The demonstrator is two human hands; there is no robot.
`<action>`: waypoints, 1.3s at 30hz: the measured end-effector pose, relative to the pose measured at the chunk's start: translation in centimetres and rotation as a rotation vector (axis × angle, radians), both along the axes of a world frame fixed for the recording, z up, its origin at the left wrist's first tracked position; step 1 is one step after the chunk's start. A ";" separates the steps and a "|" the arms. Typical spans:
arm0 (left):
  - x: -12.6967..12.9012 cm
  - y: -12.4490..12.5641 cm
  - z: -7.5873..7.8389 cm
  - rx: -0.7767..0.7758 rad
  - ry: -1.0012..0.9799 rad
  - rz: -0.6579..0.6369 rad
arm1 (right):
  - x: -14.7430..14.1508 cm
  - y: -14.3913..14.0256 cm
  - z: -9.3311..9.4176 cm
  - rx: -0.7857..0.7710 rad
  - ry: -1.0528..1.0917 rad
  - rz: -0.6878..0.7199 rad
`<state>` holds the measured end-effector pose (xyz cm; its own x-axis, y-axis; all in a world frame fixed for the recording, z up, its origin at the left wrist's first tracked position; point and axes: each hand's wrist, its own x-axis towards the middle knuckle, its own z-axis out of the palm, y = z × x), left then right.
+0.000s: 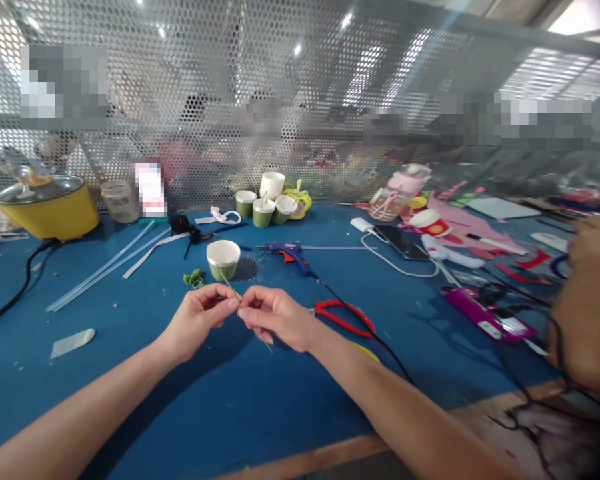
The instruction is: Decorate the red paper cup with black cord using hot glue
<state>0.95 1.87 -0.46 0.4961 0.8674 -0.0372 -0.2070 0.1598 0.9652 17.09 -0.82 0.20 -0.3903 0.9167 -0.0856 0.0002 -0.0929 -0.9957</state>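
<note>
My left hand (pixel 200 319) and my right hand (pixel 279 317) meet at their fingertips over the front middle of the table. Between them they pinch a thin green cord (pixel 229 283), which stretches up toward a small white cup with a green outside (pixel 223 260). Whether the cord is fixed to that cup, I cannot tell. A little tangle of green cord (pixel 194 279) lies left of the cup. Just behind my right hand is a blue glue gun (pixel 291 256). Red-handled scissors (pixel 344 318) rest beside my right wrist, with a yellow handle partly hidden under the forearm.
Several green-and-white cups (pixel 264 211) stand at the back by a perforated metal screen (pixel 300 80). On the left are a yellow electric pot (pixel 50 210) and clear glue sticks (pixel 107 267). A phone (pixel 401 241), purple power strip (pixel 487 313), cables and another person's arm (pixel 587 313) occupy the right.
</note>
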 end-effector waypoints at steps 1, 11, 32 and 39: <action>0.1 0.0 -0.1 0.002 0.012 0.026 | -0.1 -0.1 0.0 0.043 -0.060 -0.029; 0.6 -0.3 -0.5 -0.024 0.072 0.173 | -0.8 -0.3 0.1 0.402 -0.481 -0.250; 0.0 -0.2 -0.2 -0.028 0.025 0.092 | -0.7 -0.6 0.5 0.330 -0.367 -0.161; 0.4 -0.2 -0.7 0.016 0.138 0.166 | -1.2 -0.9 -0.1 0.676 -0.684 -0.304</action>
<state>1.38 1.66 -1.19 0.3376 0.9379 -0.0801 -0.0952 0.1187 0.9883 15.88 -1.69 0.05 -0.1935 0.9081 0.3713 0.6613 0.4003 -0.6344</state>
